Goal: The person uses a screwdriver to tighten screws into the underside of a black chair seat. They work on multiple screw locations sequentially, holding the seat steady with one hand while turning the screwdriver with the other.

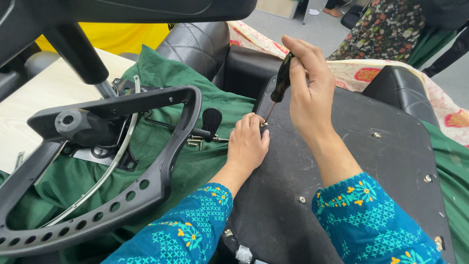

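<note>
Screwdriver stands nearly upright in my right hand, fingers wrapped tight round its black handle so the thin shaft can bear straight down. Its tip meets a small screw at the near edge of the seat base, a dark fabric-covered panel lying underside up. My left hand lies flat just at 7 o'clock of that screw, fingertips pinched together at it, seemingly to steady screw and tip; whether they actually grip the screw I cannot tell. From the right hand, the screw sits at 7 o'clock, close below. More screws dot the panel toward 3 and 5 o'clock. Loose bolts rest on green cloth at 9 o'clock of the left hand, within easy reach, beside a black knob. A black armrest frame lies further out at 9 o'clock, across the cloth, with pale tabletop behind.
</note>
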